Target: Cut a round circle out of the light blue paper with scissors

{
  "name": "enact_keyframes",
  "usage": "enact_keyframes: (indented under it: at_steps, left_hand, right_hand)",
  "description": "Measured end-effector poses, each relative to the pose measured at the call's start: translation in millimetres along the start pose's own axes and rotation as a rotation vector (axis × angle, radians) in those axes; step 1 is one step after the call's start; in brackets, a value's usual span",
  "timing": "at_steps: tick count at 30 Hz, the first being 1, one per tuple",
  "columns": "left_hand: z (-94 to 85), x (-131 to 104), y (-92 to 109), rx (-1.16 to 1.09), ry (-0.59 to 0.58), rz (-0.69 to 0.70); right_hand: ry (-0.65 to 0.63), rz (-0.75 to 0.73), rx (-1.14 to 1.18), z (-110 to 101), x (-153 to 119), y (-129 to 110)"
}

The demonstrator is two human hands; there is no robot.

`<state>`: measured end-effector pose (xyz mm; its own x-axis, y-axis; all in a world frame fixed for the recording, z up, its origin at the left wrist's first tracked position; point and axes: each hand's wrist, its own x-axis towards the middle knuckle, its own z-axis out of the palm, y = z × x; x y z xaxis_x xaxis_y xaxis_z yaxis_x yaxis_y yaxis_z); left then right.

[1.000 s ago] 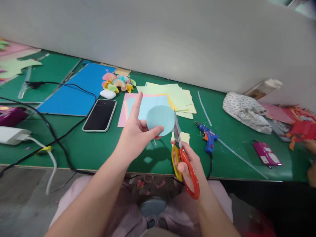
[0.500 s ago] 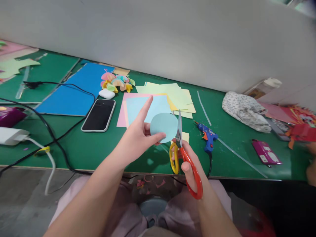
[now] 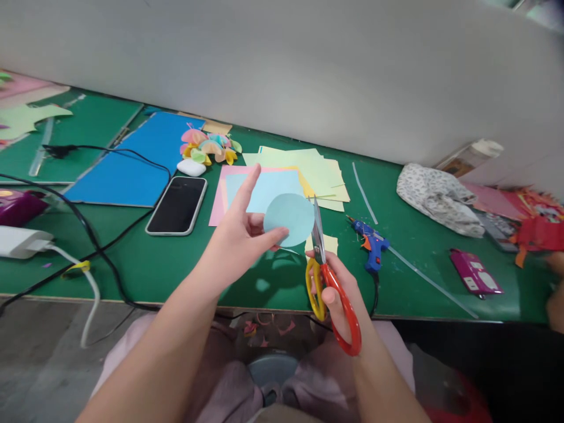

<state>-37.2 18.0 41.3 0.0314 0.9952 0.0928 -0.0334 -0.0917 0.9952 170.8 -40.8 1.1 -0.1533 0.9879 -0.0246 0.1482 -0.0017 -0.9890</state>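
A round piece of light blue paper [image 3: 291, 218] is pinched between the thumb and fingers of my left hand [image 3: 240, 235], its index finger stretched away from the disc. My right hand [image 3: 341, 288] grips a pair of scissors [image 3: 318, 238] with one red and one yellow handle. Their blades point up and away from me, close along the disc's right edge; whether they touch it I cannot tell. Beneath the hands lie stacked sheets of blue and pink paper [image 3: 217, 205] and pale green paper [image 3: 304, 161].
A phone [image 3: 177, 205], a white case [image 3: 191, 168] and paper flowers [image 3: 209, 145] lie to the left, near a blue board [image 3: 136, 158] and black cables. To the right are a blue glue gun [image 3: 373, 244], glue sticks, a patterned cloth [image 3: 436, 197] and a purple box [image 3: 474, 272].
My left hand and the paper disc have moved slightly left and away from me. The scissors' blades have tilted left, and the yellow handle has swung a little right and toward me.
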Motion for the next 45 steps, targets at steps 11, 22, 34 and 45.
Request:
enact_keyframes:
  at_steps: [11, 22, 34, 45]
  left_hand:
    - [-4.4, 1.3, 10.2, 0.003, 0.129, 0.015]
    - [-6.5, 4.5, 2.9, 0.004, 0.238, 0.070]
    - [-8.5, 6.2, 2.9, 0.045, 0.343, 0.111]
    - [-6.3, 5.1, 4.7, 0.106, 0.257, 0.072]
  right_hand:
    - [0.024, 0.024, -0.015, 1.0, -2.0, -3.2]
    - [0.019, 0.020, -0.032, 1.1, -0.6, -3.5]
    - [-0.018, 0.042, 0.001, 4.3, 0.3, -5.7]
    - [-0.025, 0.093, 0.204, 4.9, 0.5, -0.4]
